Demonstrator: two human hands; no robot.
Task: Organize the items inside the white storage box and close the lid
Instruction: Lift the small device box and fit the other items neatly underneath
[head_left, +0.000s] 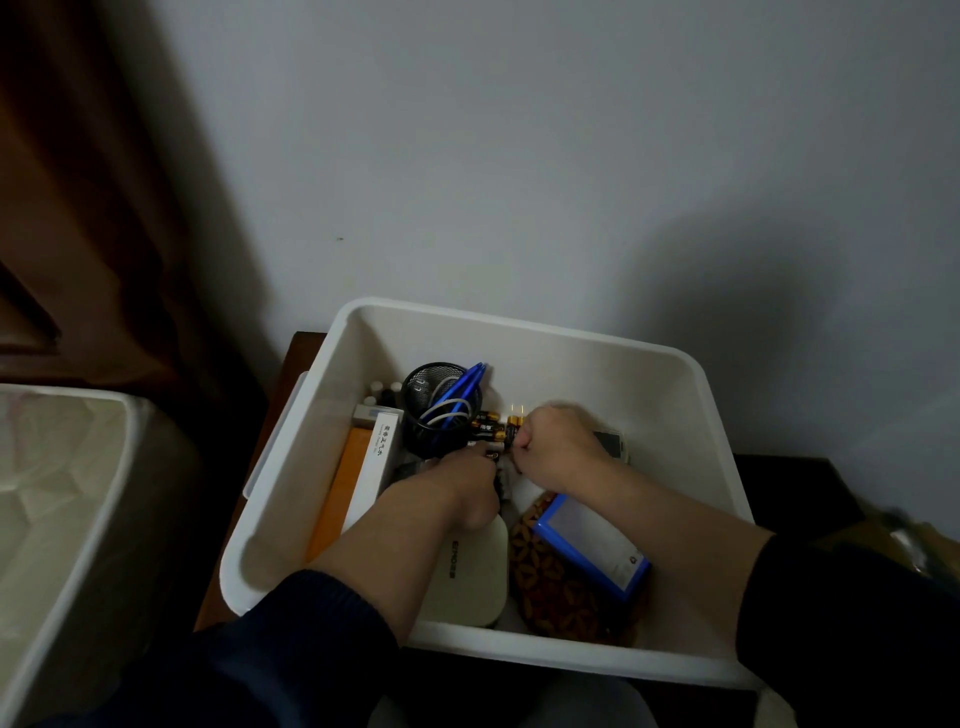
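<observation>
The open white storage box (691, 415) stands before me against the wall. Inside it, my right hand (558, 441) is curled around black-and-gold batteries (491, 428) beside a black mesh pen cup (441, 410) holding blue pens. My left hand (465, 480) reaches in just below, fingers curled at the same batteries; what it holds is hidden. Along the left wall lie an orange box (343, 499) and a white carton (376, 462). Near the front sit a cream device (475, 571), a brown patterned pouch (561, 587) and a blue-edged box (597, 540).
Another white item, possibly the lid or a second bin (62, 519), sits at the left. The box rests on a dark wooden stand (291, 364). A brown curtain (78, 182) hangs at the left, and a dark surface (800, 478) extends to the right.
</observation>
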